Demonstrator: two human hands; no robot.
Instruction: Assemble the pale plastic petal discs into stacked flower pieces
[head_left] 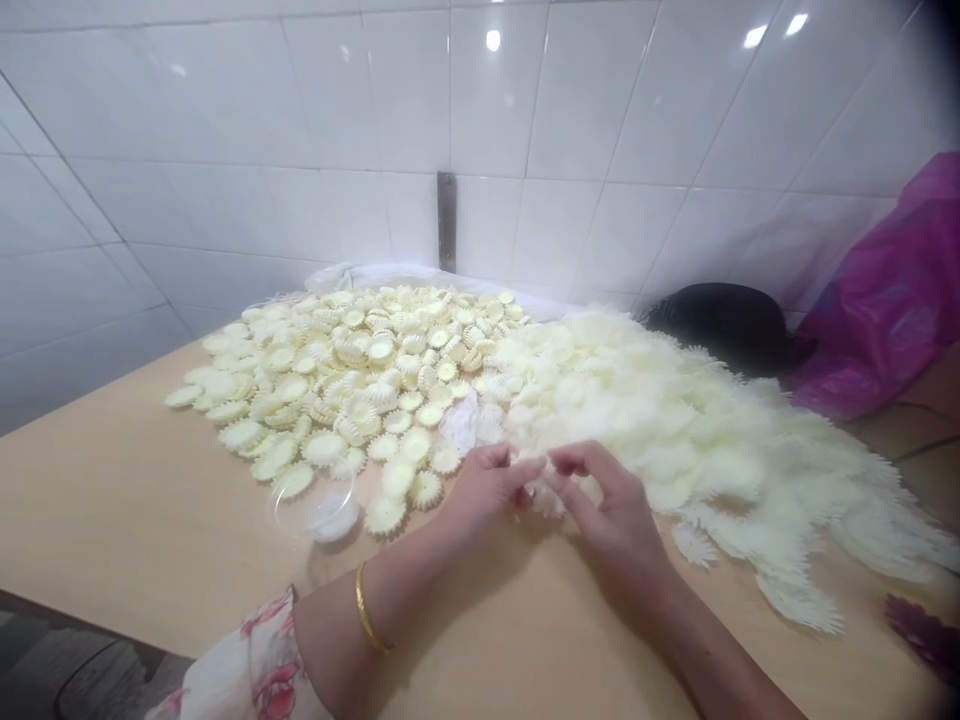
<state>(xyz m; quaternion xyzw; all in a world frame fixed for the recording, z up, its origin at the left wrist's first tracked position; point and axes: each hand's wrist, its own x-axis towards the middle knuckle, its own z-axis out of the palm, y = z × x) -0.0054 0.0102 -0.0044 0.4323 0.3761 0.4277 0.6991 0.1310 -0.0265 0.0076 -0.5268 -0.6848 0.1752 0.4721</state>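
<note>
My left hand (484, 492) and my right hand (611, 510) meet over the wooden table (112, 500), fingertips pinched together on a small pale flower-shaped piece (544, 490). To the left lies a heap of finished, cupped yellow-white petal pieces (352, 380). On the right spreads a larger pile of flat, fringed pale petals (712, 450). A gold bangle (367, 612) sits on my left wrist, below a floral sleeve.
A small clear plastic cup (319, 508) with white stuff stands near my left hand. A pink plastic bag (885, 300) and a dark object (724, 320) lie at the back right against the white tiled wall. A purple piece (926, 630) lies at the right edge.
</note>
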